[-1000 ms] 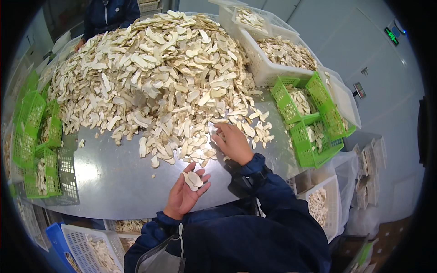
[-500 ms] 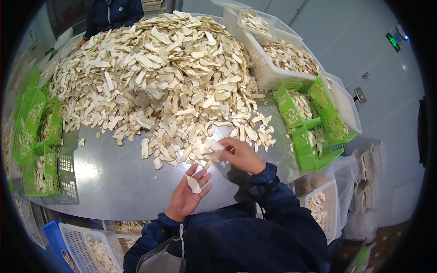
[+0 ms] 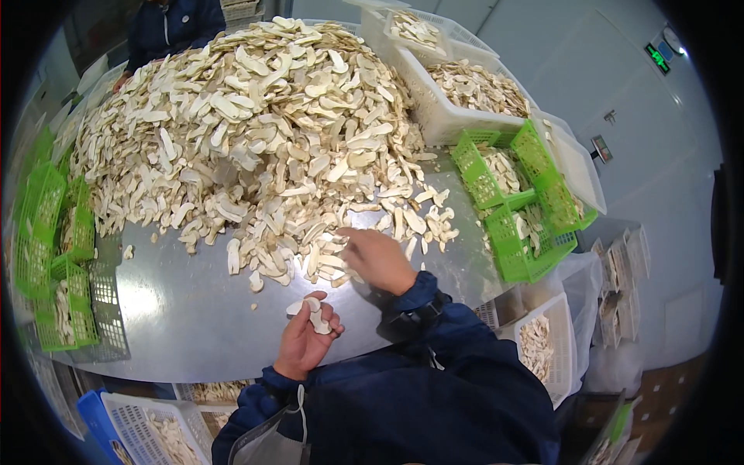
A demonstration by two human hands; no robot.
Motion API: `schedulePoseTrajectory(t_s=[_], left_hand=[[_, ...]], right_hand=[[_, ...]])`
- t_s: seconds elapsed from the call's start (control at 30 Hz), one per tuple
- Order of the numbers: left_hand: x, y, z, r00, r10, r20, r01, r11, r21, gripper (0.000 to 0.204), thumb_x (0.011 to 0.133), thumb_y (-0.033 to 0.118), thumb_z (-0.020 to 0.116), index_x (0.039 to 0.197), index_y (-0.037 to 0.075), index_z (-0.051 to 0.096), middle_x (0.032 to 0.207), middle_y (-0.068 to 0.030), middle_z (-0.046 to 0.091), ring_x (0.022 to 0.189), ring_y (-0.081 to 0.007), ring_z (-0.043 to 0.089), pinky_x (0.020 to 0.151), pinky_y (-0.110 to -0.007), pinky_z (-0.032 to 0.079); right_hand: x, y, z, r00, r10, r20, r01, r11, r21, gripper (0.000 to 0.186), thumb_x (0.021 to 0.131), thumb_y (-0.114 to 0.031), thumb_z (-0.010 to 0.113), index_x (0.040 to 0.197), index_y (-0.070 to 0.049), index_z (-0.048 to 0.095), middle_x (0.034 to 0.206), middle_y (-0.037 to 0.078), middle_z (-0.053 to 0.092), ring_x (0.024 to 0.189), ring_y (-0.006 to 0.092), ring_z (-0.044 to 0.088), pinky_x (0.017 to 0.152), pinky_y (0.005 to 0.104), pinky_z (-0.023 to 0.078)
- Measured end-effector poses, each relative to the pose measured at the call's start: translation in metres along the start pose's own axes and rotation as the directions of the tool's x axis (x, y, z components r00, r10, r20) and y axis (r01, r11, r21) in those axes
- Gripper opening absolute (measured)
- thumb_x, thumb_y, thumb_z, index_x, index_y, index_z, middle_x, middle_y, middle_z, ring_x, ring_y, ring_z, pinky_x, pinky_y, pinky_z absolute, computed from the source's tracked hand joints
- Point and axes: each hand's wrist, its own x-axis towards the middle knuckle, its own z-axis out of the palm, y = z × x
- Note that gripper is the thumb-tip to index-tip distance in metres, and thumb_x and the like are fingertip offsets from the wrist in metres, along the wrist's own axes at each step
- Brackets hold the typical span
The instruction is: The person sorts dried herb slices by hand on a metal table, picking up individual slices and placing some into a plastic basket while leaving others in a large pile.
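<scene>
Pale dried slices, apparently mushroom, form a big pile [image 3: 240, 108] on a steel table [image 3: 170, 310], with a looser spread at its front. Near the table's front edge, my left hand [image 3: 306, 341] is cupped palm up, fingers curled round white slices [image 3: 316, 318]. My right hand [image 3: 376, 256] is back-up at the front of the pile, its fingers bent down onto the loose slices [image 3: 322, 260]; their tips and anything between them are hidden.
Green baskets [image 3: 35, 232] line the left and more [image 3: 511, 263] stand at right, holding slices. White crates [image 3: 449, 116] sit behind them. Other crates [image 3: 139, 403] flank me below table height. Another person [image 3: 174, 31] in a dark jacket is at the far side.
The white slice that was in my right fingers is no longer visible there; that hand has moved left onto the spread. My left hand now holds more slices, its fingers more curled.
</scene>
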Motion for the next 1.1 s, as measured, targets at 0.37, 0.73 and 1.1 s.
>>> schedulePoseTrajectory(t_s=[0.37, 0.73, 1.1], left_hand=[[0.001, 0.001, 0.0, 1.0, 0.001, 0.002, -0.001, 1.0, -0.028, 0.044, 0.108, 0.041, 0.035, 0.135, 0.009, 0.048, 0.097, -0.0077, 0.057, 0.091, -0.0238, 0.057, 0.086, -0.043, 0.047], [0.004, 0.003, 0.004, 1.0, -0.008, 0.026, 0.011, 0.992, -0.128, 0.061, 0.105, 0.056, 0.027, 0.134, 0.008, 0.05, 0.099, -0.0113, 0.061, 0.092, -0.0304, 0.059, 0.084, -0.045, 0.049], [0.005, 0.003, -0.009, 0.998, -0.012, 0.067, 0.02, 0.994, -0.108, 0.046, 0.107, 0.038, 0.037, 0.143, 0.011, 0.043, 0.124, -0.0171, 0.06, 0.115, -0.0381, 0.059, 0.083, -0.049, 0.055]], right_hand=[[-0.008, -0.013, 0.006, 0.989, -0.145, 0.007, 0.145, 0.987, -0.063, 0.038, 0.084, -0.024, 0.071, 0.118, -0.009, 0.064, 0.091, 0.011, 0.066, 0.09, 0.032, 0.061, 0.08, 0.0419, 0.05], [-0.013, 0.011, -0.016, 0.994, 0.078, -0.074, -0.074, 0.996, 0.059, 0.032, 0.089, -0.019, 0.064, 0.118, -0.005, 0.063, 0.084, 0.01, 0.069, 0.08, 0.0308, 0.064, 0.074, 0.042, 0.051], [-0.021, 0.013, -0.025, 0.953, 0.284, 0.101, -0.295, 0.809, 0.509, 0.037, 0.093, -0.014, 0.063, 0.129, -0.004, 0.057, 0.089, 0.008, 0.069, 0.077, 0.017, 0.066, 0.072, 0.0289, 0.052]])
